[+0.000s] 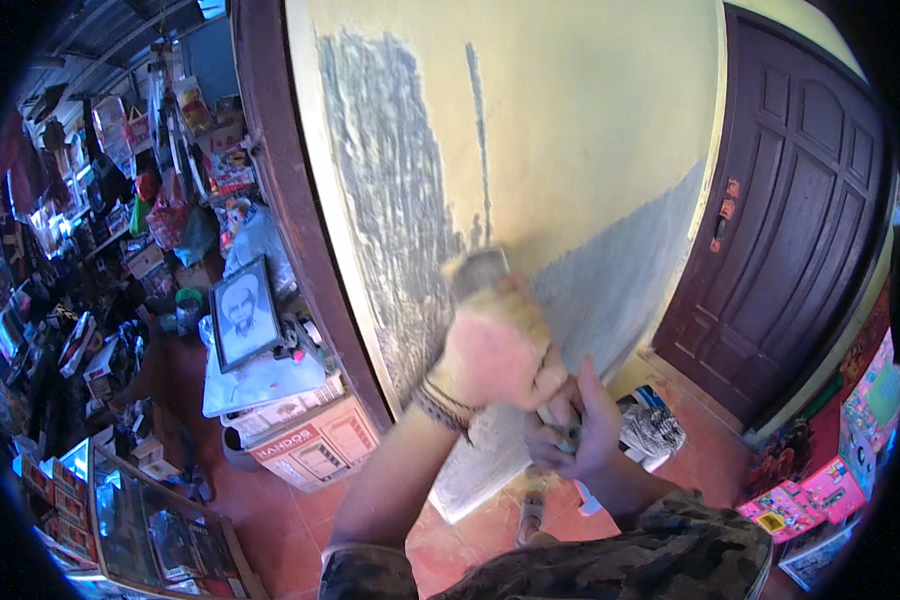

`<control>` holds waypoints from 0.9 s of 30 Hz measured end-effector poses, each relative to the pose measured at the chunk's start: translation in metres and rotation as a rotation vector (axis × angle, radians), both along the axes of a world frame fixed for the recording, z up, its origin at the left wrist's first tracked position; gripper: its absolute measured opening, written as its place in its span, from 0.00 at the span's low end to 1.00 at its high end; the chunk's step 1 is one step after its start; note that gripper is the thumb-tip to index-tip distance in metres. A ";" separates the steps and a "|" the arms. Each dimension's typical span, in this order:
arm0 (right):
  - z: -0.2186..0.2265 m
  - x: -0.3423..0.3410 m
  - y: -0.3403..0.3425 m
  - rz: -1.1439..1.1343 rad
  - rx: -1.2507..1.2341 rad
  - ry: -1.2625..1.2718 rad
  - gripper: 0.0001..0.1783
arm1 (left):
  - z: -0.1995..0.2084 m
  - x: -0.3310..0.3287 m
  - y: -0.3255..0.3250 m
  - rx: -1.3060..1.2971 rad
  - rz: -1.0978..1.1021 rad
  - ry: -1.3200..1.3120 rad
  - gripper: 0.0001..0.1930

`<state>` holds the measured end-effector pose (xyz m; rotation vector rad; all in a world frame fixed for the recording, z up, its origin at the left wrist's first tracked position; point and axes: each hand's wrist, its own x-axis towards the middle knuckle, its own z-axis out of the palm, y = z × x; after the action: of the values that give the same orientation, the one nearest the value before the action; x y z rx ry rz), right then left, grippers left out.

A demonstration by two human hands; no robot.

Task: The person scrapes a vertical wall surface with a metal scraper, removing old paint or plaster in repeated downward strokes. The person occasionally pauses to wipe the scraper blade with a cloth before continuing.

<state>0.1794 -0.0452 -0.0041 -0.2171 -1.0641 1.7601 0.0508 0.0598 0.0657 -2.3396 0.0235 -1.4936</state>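
Observation:
My left hand (498,345), with a cord bracelet at its wrist, is closed around a tool with a wide, flat grey head (480,272). Motion smears the head, so I cannot tell whether it is a scraper or a brush. It is at the pale yellow wall (570,120), where rough grey streaks (380,150) run down the left side and a thin grey strip stands beside them. Just below and right, my right hand (580,425) has its thumb up and its fingers curled around something small and greenish, perhaps the tool's handle; most of it is hidden.
A dark wooden door (780,200) is at the right; a brown post (305,200) borders the wall's left. Beyond it, a framed portrait (245,312) rests above a cardboard box (315,445), near crowded goods and a glass case (150,530). Pink boxes (805,500) lie at right.

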 end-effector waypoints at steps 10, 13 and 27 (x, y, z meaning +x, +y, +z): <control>0.018 -0.001 -0.015 -0.209 -0.085 0.023 0.35 | 0.004 0.005 -0.004 -0.114 0.188 0.150 0.14; 0.010 -0.008 -0.005 -0.256 -0.108 -0.009 0.35 | 0.009 0.003 -0.004 -0.070 0.020 0.133 0.14; 0.021 -0.001 -0.007 -0.391 -0.097 0.072 0.36 | 0.008 0.013 0.003 -0.120 0.168 0.030 0.11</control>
<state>0.1786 -0.0518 0.0165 -0.3914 -0.8211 1.4545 0.0639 0.0629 0.0739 -2.3903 -0.2552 -1.4139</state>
